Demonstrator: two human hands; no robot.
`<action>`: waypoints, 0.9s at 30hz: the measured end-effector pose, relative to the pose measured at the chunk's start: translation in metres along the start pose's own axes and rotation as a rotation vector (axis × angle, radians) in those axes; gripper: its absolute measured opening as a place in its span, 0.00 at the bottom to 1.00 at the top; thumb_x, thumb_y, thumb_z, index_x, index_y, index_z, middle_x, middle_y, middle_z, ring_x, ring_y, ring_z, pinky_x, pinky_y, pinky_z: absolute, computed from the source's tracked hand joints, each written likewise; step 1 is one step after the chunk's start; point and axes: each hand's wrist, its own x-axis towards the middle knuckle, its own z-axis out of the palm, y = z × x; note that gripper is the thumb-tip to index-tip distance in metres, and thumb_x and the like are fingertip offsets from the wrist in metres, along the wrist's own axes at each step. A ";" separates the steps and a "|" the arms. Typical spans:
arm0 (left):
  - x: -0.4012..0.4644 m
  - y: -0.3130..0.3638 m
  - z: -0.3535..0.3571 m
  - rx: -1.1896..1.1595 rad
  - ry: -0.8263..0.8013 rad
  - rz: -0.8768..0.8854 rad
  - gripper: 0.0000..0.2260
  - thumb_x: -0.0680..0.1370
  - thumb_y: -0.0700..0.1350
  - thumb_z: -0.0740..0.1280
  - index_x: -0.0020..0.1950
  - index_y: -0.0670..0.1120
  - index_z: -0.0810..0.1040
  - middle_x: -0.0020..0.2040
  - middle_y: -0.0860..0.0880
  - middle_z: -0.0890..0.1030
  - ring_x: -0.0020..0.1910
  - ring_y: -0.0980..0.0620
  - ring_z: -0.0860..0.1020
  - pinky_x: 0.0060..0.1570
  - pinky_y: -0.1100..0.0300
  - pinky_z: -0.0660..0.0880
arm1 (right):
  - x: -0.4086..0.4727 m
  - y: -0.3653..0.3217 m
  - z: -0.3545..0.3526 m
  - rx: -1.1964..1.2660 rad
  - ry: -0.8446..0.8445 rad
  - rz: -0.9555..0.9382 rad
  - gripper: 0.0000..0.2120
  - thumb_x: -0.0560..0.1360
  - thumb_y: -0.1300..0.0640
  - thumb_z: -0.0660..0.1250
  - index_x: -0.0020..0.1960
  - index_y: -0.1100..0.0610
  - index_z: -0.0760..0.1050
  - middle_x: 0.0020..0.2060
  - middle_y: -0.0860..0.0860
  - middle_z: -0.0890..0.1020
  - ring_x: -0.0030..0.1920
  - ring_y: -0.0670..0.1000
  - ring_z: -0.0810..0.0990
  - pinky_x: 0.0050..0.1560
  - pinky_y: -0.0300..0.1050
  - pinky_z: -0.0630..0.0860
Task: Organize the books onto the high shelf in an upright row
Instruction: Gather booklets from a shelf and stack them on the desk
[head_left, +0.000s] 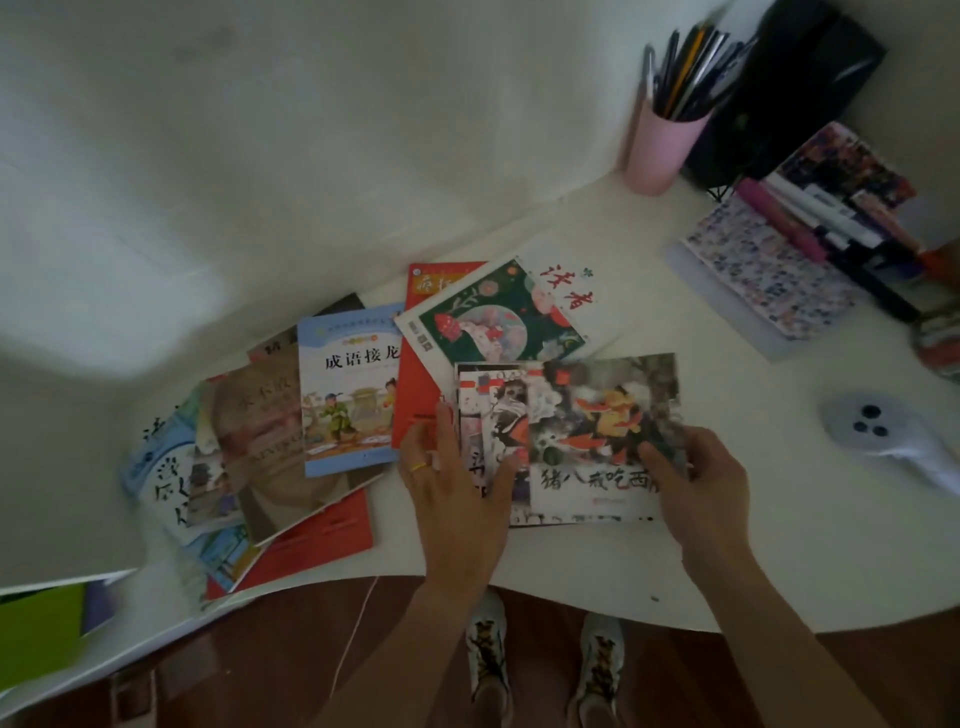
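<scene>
Surface: a white desk (571, 561) with a curved front edge, set against a pale wall; dark wooden floor and two white shoes show below the edge.
Far left: a green folder (41, 631) lies at the desk's left end, blurred.
Loose books: a fanned, overlapping spread lies flat left of centre, with a brown-cover book (265, 447) over a red book (322, 535).
Blue-cover book: the blue-cover book (348, 389) lies on top of the spread, its cartoon cover facing up.
Magazine: a magazine with a dark green picture (498, 317) lies tilted behind the hands, over another red cover.
Left hand: the left hand (447, 483) grips the left edge of a small stack of picture books (587, 441); the thumb lies on the covers, the other fingers run up along the stack's left side; a yellow ring sits on one finger.
Stack: thin books, slightly fanned, held between the two hands just above or on the desk; I cannot tell which.
Right hand: the right hand (696, 483) pinches the stack's lower right corner, thumb on the top cover, fingers curled beneath.
Back right: a pink pen cup (660, 150) stands near the wall beside a black bag (800, 83).
Right: markers lie on a patterned notebook (763, 270).
Far right: a white device (878, 421) rests well apart from the stack.
</scene>
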 end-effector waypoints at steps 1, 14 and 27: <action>-0.005 -0.001 0.002 0.079 0.061 0.121 0.34 0.81 0.58 0.69 0.82 0.45 0.61 0.77 0.40 0.63 0.76 0.41 0.61 0.74 0.51 0.60 | 0.001 0.002 -0.008 0.029 0.026 0.023 0.09 0.76 0.55 0.74 0.55 0.53 0.78 0.46 0.50 0.85 0.45 0.50 0.83 0.44 0.48 0.79; -0.018 -0.003 0.030 0.281 -0.085 0.617 0.23 0.87 0.49 0.60 0.81 0.48 0.64 0.83 0.42 0.59 0.83 0.43 0.55 0.76 0.41 0.64 | 0.001 0.005 -0.064 0.134 0.008 0.164 0.17 0.74 0.56 0.76 0.60 0.56 0.77 0.49 0.54 0.84 0.47 0.54 0.83 0.46 0.48 0.78; -0.023 0.003 0.031 0.310 -0.146 0.493 0.23 0.86 0.57 0.57 0.82 0.56 0.63 0.83 0.39 0.54 0.83 0.40 0.51 0.79 0.41 0.58 | 0.011 0.000 -0.083 0.080 -0.101 0.167 0.13 0.72 0.62 0.77 0.55 0.55 0.80 0.47 0.53 0.86 0.47 0.55 0.84 0.45 0.49 0.79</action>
